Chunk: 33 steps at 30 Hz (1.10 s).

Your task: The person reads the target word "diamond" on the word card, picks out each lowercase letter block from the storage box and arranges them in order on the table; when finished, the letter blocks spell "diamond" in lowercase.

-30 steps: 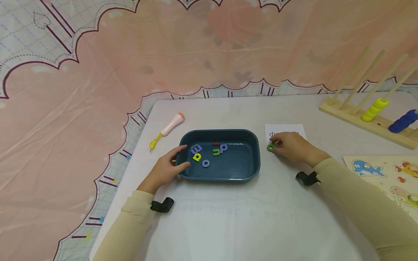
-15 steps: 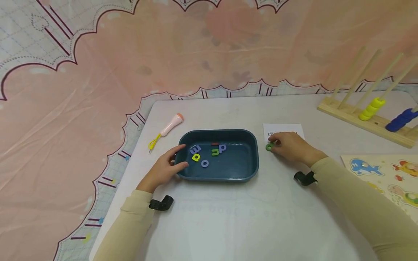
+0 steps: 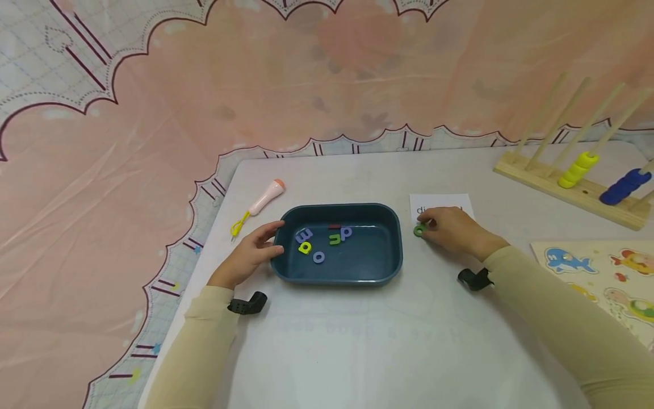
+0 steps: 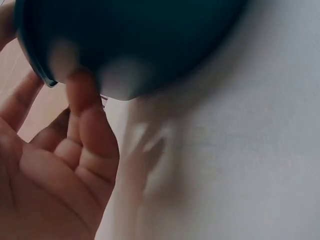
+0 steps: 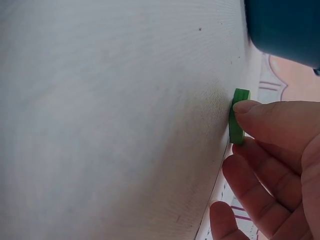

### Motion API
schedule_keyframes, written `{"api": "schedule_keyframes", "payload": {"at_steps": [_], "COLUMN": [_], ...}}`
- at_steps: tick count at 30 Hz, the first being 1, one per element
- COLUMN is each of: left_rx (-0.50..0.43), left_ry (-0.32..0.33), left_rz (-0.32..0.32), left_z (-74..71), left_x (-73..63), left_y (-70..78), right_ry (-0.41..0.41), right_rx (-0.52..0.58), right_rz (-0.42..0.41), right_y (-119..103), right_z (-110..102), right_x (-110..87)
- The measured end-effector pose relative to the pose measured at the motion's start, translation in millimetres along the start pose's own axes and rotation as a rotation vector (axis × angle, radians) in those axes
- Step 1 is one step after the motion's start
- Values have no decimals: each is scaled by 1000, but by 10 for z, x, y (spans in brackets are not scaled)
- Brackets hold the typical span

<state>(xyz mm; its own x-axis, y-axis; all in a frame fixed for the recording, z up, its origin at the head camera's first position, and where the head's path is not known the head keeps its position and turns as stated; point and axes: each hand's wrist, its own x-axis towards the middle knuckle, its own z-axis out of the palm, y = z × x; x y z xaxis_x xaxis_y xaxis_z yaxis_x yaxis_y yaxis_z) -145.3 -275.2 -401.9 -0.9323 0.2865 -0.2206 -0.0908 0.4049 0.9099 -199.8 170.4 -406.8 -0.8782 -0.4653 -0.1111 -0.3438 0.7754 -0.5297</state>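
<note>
A dark blue-green tray (image 3: 365,267) stands on the table with several small letter pieces inside: a purple m (image 3: 304,236), a yellow letter (image 3: 305,247), a purple o (image 3: 323,258), a green letter (image 3: 334,242) and others. My left hand (image 3: 244,255) is at the tray's left end, thumb and fingers spread apart, fingertips right at the rim. To the right of the tray, my right hand (image 3: 452,230) pinches a green ring-shaped letter (image 5: 236,122) between thumb and finger, close to the tabletop. That hand partly covers the printed word on a white card (image 3: 439,200).
A pink-handled toy (image 3: 265,199) with a yellow end lies behind the left hand. At the back right stands a wooden bead rack (image 3: 567,187) with yellow and blue beads. A sea-animal puzzle board (image 3: 587,284) lies on the right, partly under the right forearm.
My left hand has drawn back slightly leftward, its fingertips now at the rim instead of reaching over it. The right hand keeps its pinch on the green letter at the card's front edge.
</note>
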Motion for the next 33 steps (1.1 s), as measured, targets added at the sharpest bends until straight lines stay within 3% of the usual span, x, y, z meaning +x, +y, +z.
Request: {"api": "schedule_keyframes", "payload": {"at_steps": [8, 20, 33], "left_rx": [-93, -90, -79], "left_ry": [-13, -22, -79], "left_rz": [-23, -26, -32], "left_z": [37, 68, 21], "left_x": [25, 13, 23], "left_y": [2, -2, -1], "right_ry": [6, -9, -27], "right_rx": [2, 10, 13], "right_rz": [10, 14, 5], "right_y": [-4, -10, -39], "right_z": [-5, 2, -65], "right_x": [0, 15, -2]}}
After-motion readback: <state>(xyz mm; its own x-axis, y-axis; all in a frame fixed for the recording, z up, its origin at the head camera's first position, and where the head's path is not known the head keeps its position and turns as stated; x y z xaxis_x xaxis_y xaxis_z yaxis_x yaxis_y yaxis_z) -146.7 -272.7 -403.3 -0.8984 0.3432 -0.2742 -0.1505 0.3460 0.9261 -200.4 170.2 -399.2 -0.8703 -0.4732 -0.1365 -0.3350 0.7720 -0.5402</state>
